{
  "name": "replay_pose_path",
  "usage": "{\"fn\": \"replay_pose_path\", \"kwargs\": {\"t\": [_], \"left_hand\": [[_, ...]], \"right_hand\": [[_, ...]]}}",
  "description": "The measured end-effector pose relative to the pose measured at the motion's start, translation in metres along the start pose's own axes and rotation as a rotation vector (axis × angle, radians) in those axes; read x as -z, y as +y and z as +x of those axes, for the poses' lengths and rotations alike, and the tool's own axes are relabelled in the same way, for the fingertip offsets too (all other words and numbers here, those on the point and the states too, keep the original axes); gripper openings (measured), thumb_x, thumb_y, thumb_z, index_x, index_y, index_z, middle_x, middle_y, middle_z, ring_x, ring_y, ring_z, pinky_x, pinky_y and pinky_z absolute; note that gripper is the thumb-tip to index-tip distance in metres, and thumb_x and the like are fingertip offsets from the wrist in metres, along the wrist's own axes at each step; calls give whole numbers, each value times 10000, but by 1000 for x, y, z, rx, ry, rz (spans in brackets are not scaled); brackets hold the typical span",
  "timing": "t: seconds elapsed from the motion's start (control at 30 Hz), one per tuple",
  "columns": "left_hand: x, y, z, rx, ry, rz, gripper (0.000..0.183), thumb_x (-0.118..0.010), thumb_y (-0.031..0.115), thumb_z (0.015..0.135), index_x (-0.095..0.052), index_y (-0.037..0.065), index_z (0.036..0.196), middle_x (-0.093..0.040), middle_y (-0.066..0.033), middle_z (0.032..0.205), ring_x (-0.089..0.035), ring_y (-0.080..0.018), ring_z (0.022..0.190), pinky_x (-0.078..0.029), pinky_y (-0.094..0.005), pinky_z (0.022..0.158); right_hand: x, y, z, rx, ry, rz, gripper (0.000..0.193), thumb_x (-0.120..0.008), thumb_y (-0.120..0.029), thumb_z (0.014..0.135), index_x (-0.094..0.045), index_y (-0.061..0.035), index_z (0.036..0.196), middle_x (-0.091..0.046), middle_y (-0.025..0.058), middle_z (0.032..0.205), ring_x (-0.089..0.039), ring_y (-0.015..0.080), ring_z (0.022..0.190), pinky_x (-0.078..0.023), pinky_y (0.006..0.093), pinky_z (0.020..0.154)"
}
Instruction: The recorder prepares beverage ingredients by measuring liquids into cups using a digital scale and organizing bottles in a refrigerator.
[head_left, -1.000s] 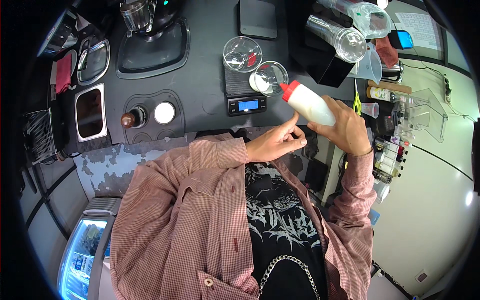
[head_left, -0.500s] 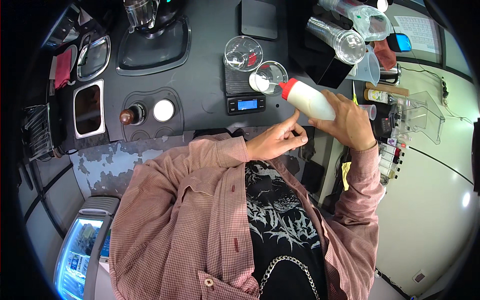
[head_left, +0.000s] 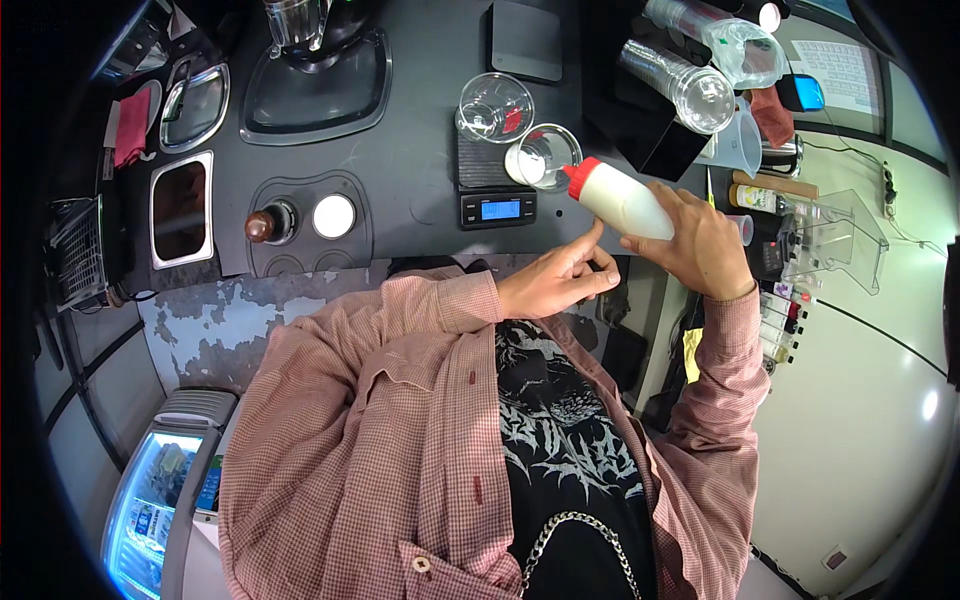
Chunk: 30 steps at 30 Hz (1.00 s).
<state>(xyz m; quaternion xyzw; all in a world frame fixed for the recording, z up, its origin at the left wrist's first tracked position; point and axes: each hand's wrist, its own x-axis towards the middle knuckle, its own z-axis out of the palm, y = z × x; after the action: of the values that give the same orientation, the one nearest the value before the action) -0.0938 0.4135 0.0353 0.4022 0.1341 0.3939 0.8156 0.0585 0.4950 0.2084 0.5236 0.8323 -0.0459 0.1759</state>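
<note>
Right of the digital scale (head_left: 495,188), the squeeze bottle (head_left: 624,202) is smooth plastic. Left of the scale, the coffee tamper's knob (head_left: 259,226) looks like shiny wood.

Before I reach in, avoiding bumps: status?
Right hand gripping tilted red-capped bottle. Left hand close by, contact unclear. Nozzle at nearer cup, nothing visibly blocking.

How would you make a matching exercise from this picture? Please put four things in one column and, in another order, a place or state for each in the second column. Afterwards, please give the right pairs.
Column 1
1. Squeeze bottle
2. Scale
3. Left hand
4. Brown-knobbed tool

Column 2
A. Index finger extended
B. Left of the round white object
C. Tilted in the right hand, red cap toward a clear cup
D. Blue display lit

Pairs: 1-C; 2-D; 3-A; 4-B
</note>
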Motion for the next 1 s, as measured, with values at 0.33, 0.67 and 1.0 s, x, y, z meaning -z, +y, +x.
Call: {"fn": "replay_pose_path", "kwargs": {"t": [0.33, 0.67, 1.0], "left_hand": [[0, 3, 4, 1, 19, 22, 904, -576, 228, 1062, 97, -65, 1589, -580, -64, 1075, -563, -91, 840, -509, -247, 759], [1, 4, 5, -5, 23, 15, 932, -580, 248, 1060, 123, -80, 1577, -576, -60, 1061, -561, -94, 827, -506, -245, 755], [2, -2, 8, -50, 14, 5, 930, -578, 249, 1060, 121, -84, 1576, -584, -64, 1075, -566, -88, 824, -507, -240, 744]], "right_hand": [[3, 0, 0, -29, 6, 23, 675, -817, -493, 768, -658, -82, 1281, -732, 162, 1124, -730, 369, 935, -585, 453, 760], [5, -1, 3, -28, 9, -28, 688, -815, -511, 761, -664, -82, 1277, -732, 155, 1111, -733, 358, 934, -588, 448, 765], [8, -2, 4, -36, -9, -26, 688, -805, -529, 770, -658, -87, 1276, -730, 147, 1050, -731, 357, 924, -584, 449, 767]]}}
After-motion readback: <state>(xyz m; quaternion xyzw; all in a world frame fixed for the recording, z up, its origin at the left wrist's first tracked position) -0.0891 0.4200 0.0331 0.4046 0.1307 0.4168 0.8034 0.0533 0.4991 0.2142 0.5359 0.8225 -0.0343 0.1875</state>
